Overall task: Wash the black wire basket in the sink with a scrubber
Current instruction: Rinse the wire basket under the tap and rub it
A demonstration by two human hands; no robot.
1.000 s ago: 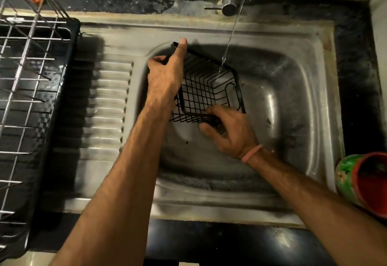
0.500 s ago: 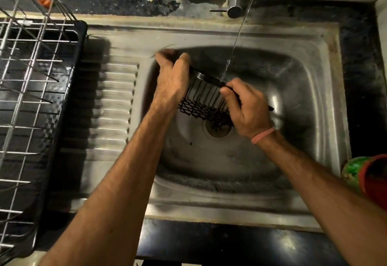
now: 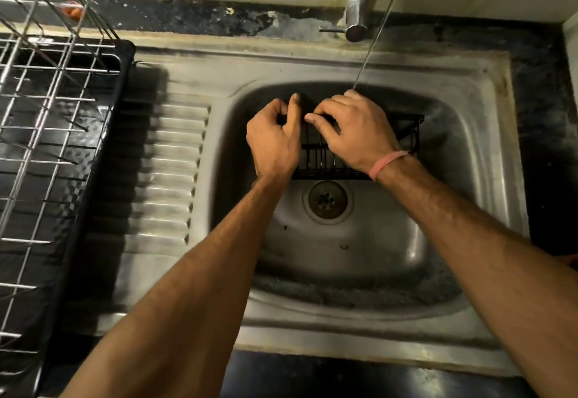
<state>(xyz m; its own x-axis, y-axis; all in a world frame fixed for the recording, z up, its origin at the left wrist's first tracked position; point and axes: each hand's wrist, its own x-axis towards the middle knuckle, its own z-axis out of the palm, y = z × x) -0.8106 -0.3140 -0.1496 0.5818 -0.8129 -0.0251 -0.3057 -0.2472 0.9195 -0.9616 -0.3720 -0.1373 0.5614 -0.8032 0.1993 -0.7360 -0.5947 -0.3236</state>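
The black wire basket (image 3: 406,134) is held over the steel sink (image 3: 344,250), its long side facing me, just above the drain (image 3: 327,199). My left hand (image 3: 273,141) grips the basket's left end with curled fingers. My right hand (image 3: 356,134), with a pink band on its wrist, lies over the basket's top and its fingers curl round the upper rim. A thin stream of water (image 3: 372,44) falls from the tap (image 3: 356,3) onto my right hand's knuckles. No scrubber is visible.
A wire dish rack (image 3: 47,122) on a black tray (image 3: 123,53) stands at the left, beside the ribbed draining board (image 3: 169,178). Dark stone counter (image 3: 544,109) borders the sink at the right and back.
The basket has been turned from tilted to level, its long side now facing me. My right hand moved from the lower edge up over its top. The view shifted closer to the sink.
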